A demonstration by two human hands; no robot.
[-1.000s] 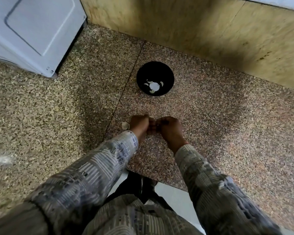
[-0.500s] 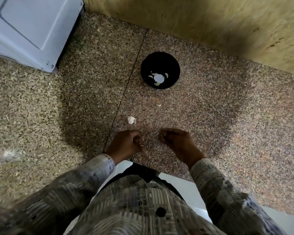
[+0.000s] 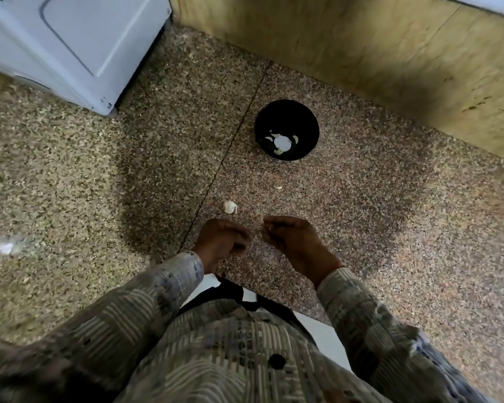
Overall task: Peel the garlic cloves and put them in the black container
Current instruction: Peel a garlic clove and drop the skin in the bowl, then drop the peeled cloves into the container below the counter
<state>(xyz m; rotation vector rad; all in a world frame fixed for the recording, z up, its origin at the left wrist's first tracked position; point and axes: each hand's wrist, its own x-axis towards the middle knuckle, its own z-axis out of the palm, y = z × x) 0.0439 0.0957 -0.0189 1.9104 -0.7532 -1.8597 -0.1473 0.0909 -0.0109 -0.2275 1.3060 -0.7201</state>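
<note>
speckled granite table meets a yellowish wall; a white appliance fills its back left corner. the black container, near the back edge, holds peeled garlic. a garlic clove lies just beyond the left hand and right hand, near the front edge, both curled; whether they hold anything i cannot tell.

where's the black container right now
Head view, centre-right: the black container sits on the stone top just right of the seam, beyond the right hand and a loose clove, short of the yellow wall.
</note>
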